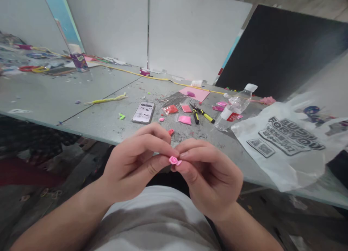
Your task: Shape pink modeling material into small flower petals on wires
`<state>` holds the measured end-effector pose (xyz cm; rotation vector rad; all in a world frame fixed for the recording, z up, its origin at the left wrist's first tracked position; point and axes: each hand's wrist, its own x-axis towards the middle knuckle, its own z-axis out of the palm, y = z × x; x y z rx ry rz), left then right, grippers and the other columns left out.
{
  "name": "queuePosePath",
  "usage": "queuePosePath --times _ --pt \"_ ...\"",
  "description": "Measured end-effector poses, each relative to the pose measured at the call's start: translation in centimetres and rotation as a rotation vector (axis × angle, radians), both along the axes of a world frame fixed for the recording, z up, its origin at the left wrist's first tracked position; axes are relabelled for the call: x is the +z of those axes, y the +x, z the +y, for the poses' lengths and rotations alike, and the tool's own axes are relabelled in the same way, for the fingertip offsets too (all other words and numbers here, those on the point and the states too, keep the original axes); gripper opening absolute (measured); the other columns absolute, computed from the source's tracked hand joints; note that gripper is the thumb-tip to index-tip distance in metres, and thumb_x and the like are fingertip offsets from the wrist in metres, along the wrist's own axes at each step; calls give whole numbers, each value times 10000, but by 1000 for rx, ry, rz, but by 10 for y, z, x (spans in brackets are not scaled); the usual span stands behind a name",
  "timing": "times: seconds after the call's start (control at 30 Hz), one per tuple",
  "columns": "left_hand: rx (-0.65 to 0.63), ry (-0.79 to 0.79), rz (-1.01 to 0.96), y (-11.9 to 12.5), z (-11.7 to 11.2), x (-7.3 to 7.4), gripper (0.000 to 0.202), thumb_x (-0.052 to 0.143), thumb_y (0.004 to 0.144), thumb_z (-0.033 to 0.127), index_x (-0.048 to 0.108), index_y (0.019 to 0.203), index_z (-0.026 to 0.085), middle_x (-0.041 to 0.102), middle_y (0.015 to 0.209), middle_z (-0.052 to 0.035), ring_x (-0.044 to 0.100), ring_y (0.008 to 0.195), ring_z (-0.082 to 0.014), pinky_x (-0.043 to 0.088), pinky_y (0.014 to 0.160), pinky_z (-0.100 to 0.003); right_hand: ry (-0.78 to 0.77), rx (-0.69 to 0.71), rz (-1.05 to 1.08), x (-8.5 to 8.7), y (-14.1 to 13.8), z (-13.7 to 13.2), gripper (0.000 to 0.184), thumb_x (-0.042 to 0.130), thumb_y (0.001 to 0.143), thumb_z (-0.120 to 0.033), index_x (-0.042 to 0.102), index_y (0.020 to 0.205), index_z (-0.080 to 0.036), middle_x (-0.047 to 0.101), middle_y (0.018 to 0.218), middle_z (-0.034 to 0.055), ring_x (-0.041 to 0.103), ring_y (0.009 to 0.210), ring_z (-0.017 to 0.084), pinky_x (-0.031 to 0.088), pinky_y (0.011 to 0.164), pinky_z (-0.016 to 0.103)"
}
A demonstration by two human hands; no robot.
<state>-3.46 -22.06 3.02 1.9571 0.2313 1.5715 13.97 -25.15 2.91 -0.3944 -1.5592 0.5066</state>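
Note:
A small pink clay rose (173, 159) with a curled centre sits between the fingertips of both hands, in front of my body. My left hand (144, 157) pinches it from the left with thumb and forefinger. From the right, my right hand (209, 171) closes thumb and fingertips on a pink petal (178, 163) at the rose's side. Just beyond my fingers lie a red clay piece (171, 132) and a small pink lump (161, 119). Packets of clay, one pink (184, 119) and one orange-red (170, 109), rest farther back on the grey table (108, 122).
Behind my hands are a phone (143, 112), yellow-and-black pliers (202, 114), thin wires (174, 99) and a pink sheet (199, 94). A plastic bottle (233, 109) and a white bag (282, 146) stand at the right. A yellow-green stem (106, 99) lies left.

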Motion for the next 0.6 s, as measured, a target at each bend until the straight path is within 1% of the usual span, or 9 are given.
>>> queuePosePath --times 0.1,0.2,0.33,0.5,0.6 --pt "-14 9 -3 0 -1 1 99 701 1014 171 774 1072 203 631 897 -55 656 842 -168 595 702 -279 61 -4 -10 1 0 1 149 777 957 -137 779 1090 -203 812 942 70 777 803 183 681 691 317" --pt "-11 28 10 0 -1 1 115 690 1021 166 770 1093 207 629 912 -54 660 834 -161 598 694 -272 93 -29 -14 2 0 0 155 763 952 -104 773 1090 -175 810 941 86 779 793 183 688 682 310" --pt "50 71 52 0 -3 3 120 693 1018 160 759 1105 209 654 933 -57 662 834 -160 589 696 -278 186 -106 -61 6 2 -1 195 741 931 -52 770 1093 -157 810 933 103 788 811 196 688 662 300" --pt "142 141 109 -2 -6 7 109 694 1020 176 762 1101 203 684 945 -64 673 852 -168 595 713 -286 303 -234 -146 13 5 -2 254 714 893 7 762 1077 -161 814 901 89 784 765 187 693 672 313" --pt "150 173 129 -3 -7 8 122 702 1015 179 768 1115 195 693 944 -64 680 858 -170 603 734 -287 348 -254 -191 16 8 -4 251 711 878 15 751 1068 -144 813 895 97 788 767 194 701 682 325"
